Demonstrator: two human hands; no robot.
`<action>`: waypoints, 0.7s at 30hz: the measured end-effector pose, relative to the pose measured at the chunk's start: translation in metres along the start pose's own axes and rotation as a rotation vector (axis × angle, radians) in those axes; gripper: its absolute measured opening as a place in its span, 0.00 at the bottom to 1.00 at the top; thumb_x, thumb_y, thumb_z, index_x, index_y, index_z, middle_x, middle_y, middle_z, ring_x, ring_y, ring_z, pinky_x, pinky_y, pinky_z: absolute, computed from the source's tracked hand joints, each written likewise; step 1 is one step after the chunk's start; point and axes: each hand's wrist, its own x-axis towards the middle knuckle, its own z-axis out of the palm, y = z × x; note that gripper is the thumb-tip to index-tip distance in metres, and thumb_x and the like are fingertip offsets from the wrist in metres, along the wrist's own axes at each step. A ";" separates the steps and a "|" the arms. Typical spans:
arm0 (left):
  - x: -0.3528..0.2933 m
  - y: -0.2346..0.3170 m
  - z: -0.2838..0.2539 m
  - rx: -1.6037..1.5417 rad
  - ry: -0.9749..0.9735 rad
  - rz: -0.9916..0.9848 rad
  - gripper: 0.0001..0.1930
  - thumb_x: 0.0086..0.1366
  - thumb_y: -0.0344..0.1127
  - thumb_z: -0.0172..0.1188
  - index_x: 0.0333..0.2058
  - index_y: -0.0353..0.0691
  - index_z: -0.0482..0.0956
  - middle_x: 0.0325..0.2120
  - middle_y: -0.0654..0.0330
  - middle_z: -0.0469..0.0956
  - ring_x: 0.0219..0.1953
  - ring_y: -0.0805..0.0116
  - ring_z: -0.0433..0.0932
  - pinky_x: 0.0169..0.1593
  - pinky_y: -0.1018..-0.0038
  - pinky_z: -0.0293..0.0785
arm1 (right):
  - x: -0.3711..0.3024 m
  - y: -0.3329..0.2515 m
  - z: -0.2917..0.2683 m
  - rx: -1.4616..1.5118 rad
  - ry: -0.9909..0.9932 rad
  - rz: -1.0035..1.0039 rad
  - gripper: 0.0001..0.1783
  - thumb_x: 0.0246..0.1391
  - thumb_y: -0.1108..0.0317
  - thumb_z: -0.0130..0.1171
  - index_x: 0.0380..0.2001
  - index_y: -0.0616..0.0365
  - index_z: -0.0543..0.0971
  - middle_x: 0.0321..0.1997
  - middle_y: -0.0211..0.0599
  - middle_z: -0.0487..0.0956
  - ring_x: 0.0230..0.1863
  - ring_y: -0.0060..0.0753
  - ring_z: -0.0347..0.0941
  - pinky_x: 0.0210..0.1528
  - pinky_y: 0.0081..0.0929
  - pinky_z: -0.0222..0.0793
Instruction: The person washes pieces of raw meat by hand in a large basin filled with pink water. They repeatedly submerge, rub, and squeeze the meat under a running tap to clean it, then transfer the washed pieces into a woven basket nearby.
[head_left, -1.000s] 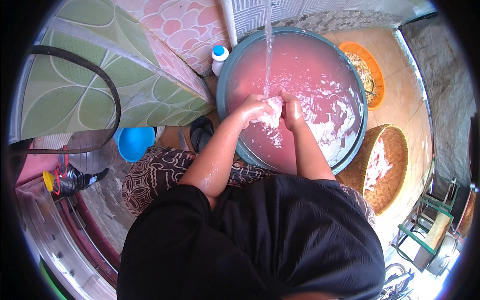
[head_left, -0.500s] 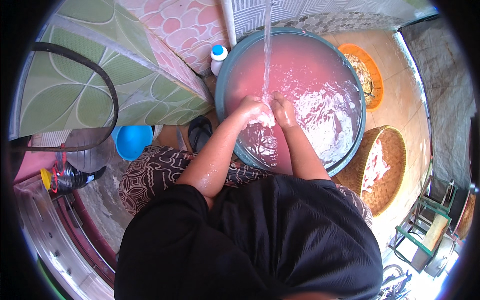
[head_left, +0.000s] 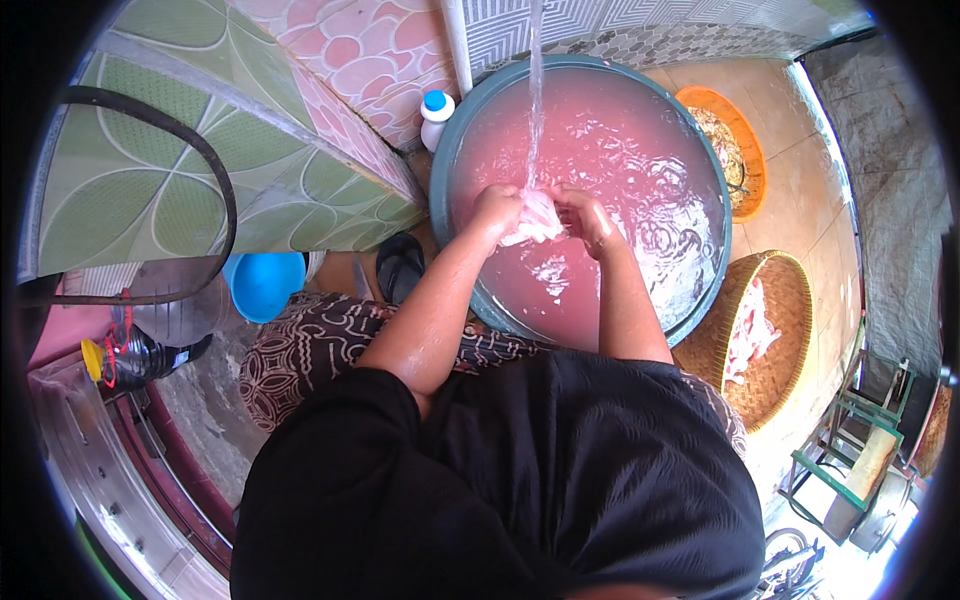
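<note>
A pale pink piece of raw meat hangs over a large blue-green tub of reddish water, right where a stream of tap water comes down. My left hand is closed on the meat's left side. On its other side, my right hand has its fingers curved and apart. Those fingertips are at the meat's right edge; whether they press on it is hard to see. Both forearms reach over the near rim of the tub.
Right of the tub, a woven bamboo basket leans with raw meat pieces inside. Behind it sits an orange basin with yellowish contents. A white bottle, black sandals and a blue bowl are on the left.
My right hand has moved a little right, and its fingers have spread from the meat. The meat is raised and more spread out under the stream, still in my left hand.
</note>
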 end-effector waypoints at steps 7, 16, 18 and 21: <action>-0.001 0.005 0.003 0.177 0.268 0.120 0.15 0.59 0.37 0.50 0.38 0.29 0.74 0.29 0.46 0.77 0.30 0.60 0.77 0.35 0.72 0.69 | -0.007 0.002 0.022 -0.229 0.064 -0.213 0.13 0.51 0.63 0.46 0.36 0.61 0.71 0.21 0.38 0.73 0.15 0.28 0.68 0.14 0.22 0.64; -0.009 0.011 0.007 -0.253 0.126 0.078 0.15 0.63 0.37 0.46 0.41 0.31 0.70 0.30 0.55 0.75 0.32 0.70 0.74 0.36 0.73 0.69 | -0.008 0.004 0.030 0.362 0.212 -0.110 0.06 0.52 0.66 0.44 0.28 0.55 0.68 0.22 0.32 0.70 0.20 0.24 0.67 0.17 0.22 0.62; -0.019 0.023 0.006 -0.339 0.045 -0.032 0.15 0.62 0.35 0.46 0.46 0.35 0.67 0.33 0.54 0.74 0.34 0.68 0.75 0.38 0.74 0.70 | -0.016 -0.004 0.032 0.299 0.144 -0.118 0.06 0.49 0.66 0.46 0.26 0.56 0.67 0.20 0.32 0.69 0.17 0.24 0.65 0.13 0.20 0.59; -0.029 0.029 0.008 -0.245 -0.117 -0.066 0.15 0.59 0.33 0.50 0.46 0.38 0.65 0.32 0.56 0.74 0.32 0.68 0.76 0.35 0.74 0.72 | -0.014 0.002 0.030 0.071 0.157 -0.170 0.04 0.44 0.70 0.47 0.26 0.58 0.69 0.17 0.34 0.69 0.14 0.25 0.65 0.12 0.19 0.58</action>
